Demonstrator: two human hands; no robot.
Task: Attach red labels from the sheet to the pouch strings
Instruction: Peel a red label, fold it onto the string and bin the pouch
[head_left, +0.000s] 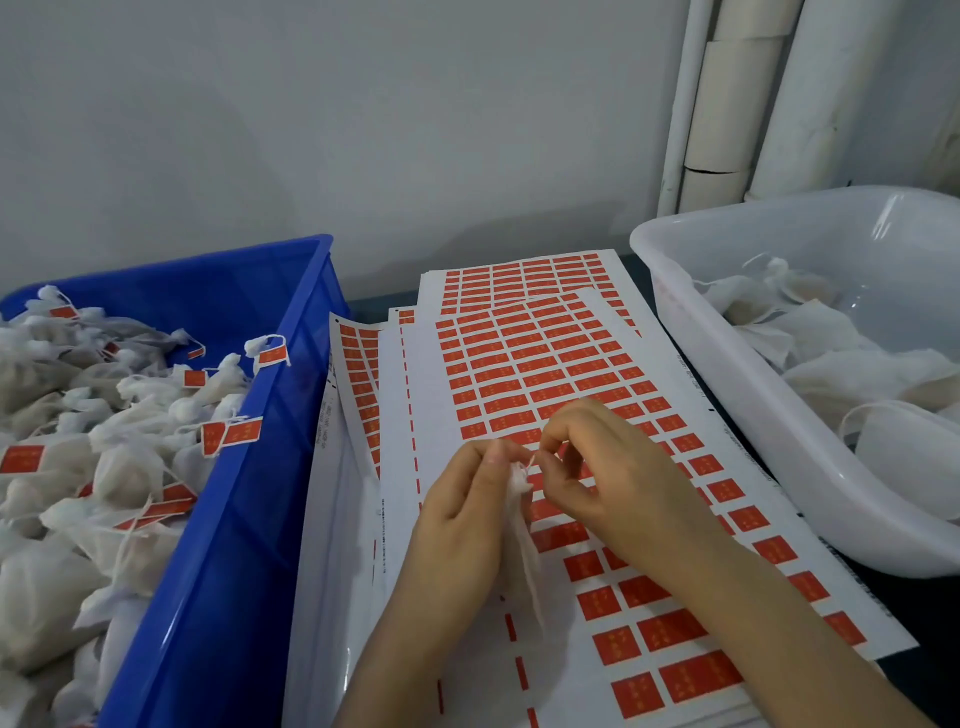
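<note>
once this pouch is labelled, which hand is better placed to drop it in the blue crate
Left, likely. The left hand grips the white pouch and the blue crate sits on its side. The right hand only pinches at the pouch's string, over the label sheet.

1. Small white gauzy fabric pouch: held by the left hand just above the labels, bunched neck up, body dangling toward the camera.
2. Thin white string: pokes out at the pouch neck, pinched in the right hand fingertips.
3. White backing sheet of red rectangular labels: lying flat right under the pouch, rows mostly full, bare white down its left side.
</note>
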